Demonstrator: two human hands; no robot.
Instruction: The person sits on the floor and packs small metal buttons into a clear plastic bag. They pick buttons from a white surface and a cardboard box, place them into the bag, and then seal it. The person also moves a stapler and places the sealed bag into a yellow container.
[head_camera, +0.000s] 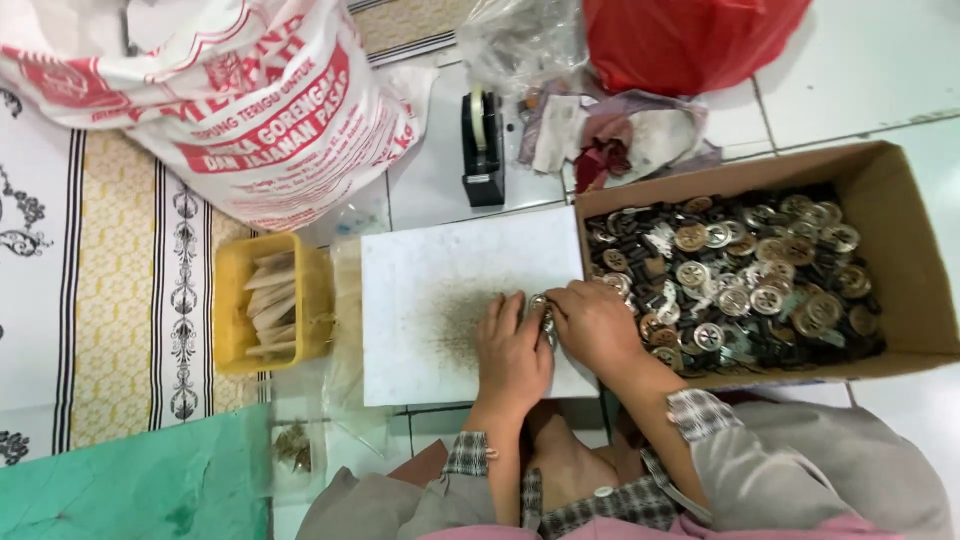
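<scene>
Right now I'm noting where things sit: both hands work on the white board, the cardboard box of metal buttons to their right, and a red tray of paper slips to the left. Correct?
Nearly. The head view shows the tray is yellow, not red. The left hand, right hand, white board and cardboard box are as described.

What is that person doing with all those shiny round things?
A person sits on the floor with both hands over a white board. The left hand and right hand pinch a few round metal buttons between them. A cardboard box full of buttons sits beside the right hand.
</scene>
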